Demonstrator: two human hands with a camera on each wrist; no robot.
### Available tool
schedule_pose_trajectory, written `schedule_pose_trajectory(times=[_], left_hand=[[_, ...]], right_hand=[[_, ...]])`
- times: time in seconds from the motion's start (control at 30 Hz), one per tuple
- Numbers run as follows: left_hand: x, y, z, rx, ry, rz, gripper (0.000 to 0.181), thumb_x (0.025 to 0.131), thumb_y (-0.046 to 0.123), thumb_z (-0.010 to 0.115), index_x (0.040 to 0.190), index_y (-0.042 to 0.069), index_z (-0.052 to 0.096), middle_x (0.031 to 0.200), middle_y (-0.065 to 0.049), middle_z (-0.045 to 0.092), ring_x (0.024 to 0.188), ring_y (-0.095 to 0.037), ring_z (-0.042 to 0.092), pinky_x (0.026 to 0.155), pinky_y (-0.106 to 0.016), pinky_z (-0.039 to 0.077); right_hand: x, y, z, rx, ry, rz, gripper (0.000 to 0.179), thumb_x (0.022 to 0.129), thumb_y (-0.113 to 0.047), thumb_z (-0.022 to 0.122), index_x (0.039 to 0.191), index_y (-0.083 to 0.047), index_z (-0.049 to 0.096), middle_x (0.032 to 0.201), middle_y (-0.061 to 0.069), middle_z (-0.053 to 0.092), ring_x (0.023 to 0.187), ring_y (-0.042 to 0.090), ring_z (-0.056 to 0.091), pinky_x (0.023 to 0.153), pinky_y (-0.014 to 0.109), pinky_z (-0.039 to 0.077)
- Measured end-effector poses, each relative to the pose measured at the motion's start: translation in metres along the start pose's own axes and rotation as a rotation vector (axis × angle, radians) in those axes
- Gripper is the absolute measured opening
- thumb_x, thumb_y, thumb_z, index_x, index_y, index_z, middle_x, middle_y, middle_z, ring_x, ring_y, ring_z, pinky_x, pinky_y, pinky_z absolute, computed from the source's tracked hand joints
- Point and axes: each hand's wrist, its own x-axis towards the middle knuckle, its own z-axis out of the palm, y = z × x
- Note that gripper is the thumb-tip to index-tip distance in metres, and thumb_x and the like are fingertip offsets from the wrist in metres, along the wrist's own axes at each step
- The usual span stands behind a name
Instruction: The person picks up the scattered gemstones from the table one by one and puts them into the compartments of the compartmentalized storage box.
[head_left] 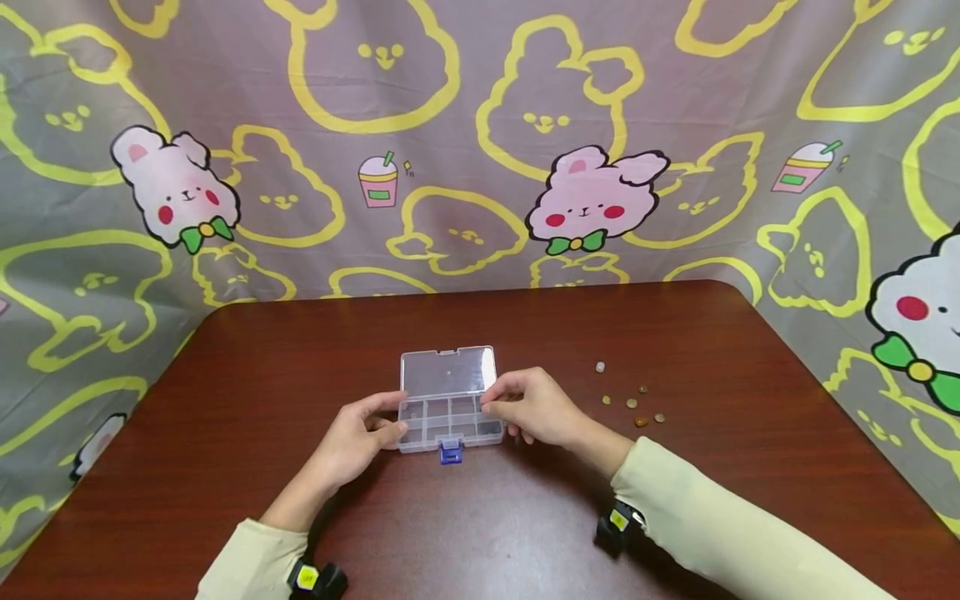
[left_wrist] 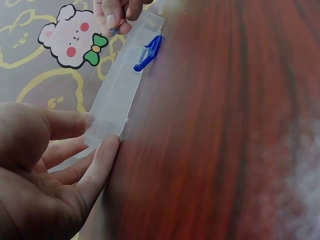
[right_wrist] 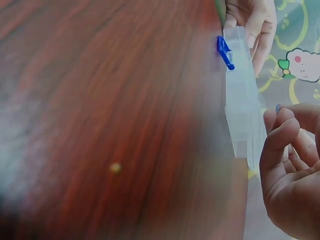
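Note:
A clear plastic compartment box (head_left: 417, 447) lies on the table with its lid (head_left: 442, 373) tipped back and a blue latch (head_left: 451, 454) at the front. My left hand (head_left: 352, 437) grips its left end, thumb at the front corner and fingers at the side. Above the right-hand compartments, my right hand (head_left: 542, 408) pinches a small bluish stone (right_wrist: 278, 107) between thumb and forefinger. In the left wrist view only a bit of this blue stone (left_wrist: 115, 31) shows past the fingertips. The fingers hide part of the box's right end in the head view.
To the right of the right hand lie several small stones, among them a white stone (head_left: 600, 367) and an amber stone (head_left: 641, 422). The brown table (head_left: 465, 533) ends at a patterned cloth (head_left: 465, 167) hung behind it and along its sides.

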Motion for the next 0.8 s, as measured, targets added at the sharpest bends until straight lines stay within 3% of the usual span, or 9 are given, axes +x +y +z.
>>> schedule_pose_trajectory(times=[0.33, 0.8], left_hand=[[0.000, -0.001, 0.000, -0.005, 0.005, 0.004, 0.045, 0.091, -0.005, 0.067, 0.135, -0.006, 0.057, 0.127, -0.024, 0.061, 0.086, -0.023, 0.067, 0.070, -0.027, 0.057], [0.001, -0.002, 0.001, -0.020, 0.009, -0.003, 0.045, 0.090, -0.006, 0.067, 0.134, -0.005, 0.058, 0.126, -0.024, 0.062, 0.086, -0.023, 0.067, 0.070, -0.026, 0.056]], right_hand=[[0.011, -0.008, 0.012, 0.017, -0.026, -0.007, 0.007, 0.091, -0.003, 0.071, 0.096, 0.002, 0.074, 0.070, 0.017, 0.064, 0.045, 0.014, 0.050, 0.038, 0.025, 0.041], [0.026, -0.019, 0.032, -0.001, -0.049, 0.024, 0.006, 0.091, -0.005, 0.071, 0.094, -0.001, 0.075, 0.053, 0.005, 0.054, 0.039, 0.012, 0.045, 0.036, 0.024, 0.038]])
